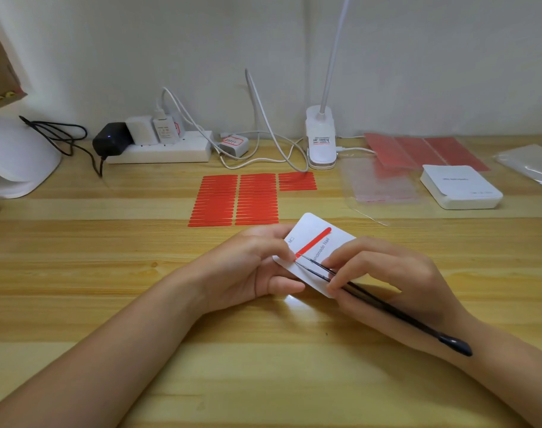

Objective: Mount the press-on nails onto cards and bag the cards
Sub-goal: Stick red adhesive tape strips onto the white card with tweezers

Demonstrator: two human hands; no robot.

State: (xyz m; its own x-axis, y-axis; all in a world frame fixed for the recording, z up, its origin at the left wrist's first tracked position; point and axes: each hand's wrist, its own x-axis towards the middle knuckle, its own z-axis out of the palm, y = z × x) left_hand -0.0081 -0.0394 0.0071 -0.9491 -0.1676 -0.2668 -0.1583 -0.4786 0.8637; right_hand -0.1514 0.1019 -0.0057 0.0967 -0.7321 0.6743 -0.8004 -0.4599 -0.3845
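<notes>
My left hand [257, 267] grips a white card [317, 230] printed "Handmade Nail", held just above the wooden table. One red adhesive strip [314, 242] lies diagonally across the card. My right hand [384, 273] pinches black tweezers [387, 307] whose tips meet the lower end of that strip near my left thumb. Several more red strips [235, 199] lie in rows on the table beyond my hands. A stack of white cards [461, 186] sits at the right, beside clear bags [380, 183]. No nails are visible.
A white power strip [158, 149] with chargers and cables runs along the back wall. A clip-on lamp [320, 137] stands at centre back. A white nail lamp [16, 156] sits far left. Red sheets [418, 149] and more plastic [532, 162] lie at back right.
</notes>
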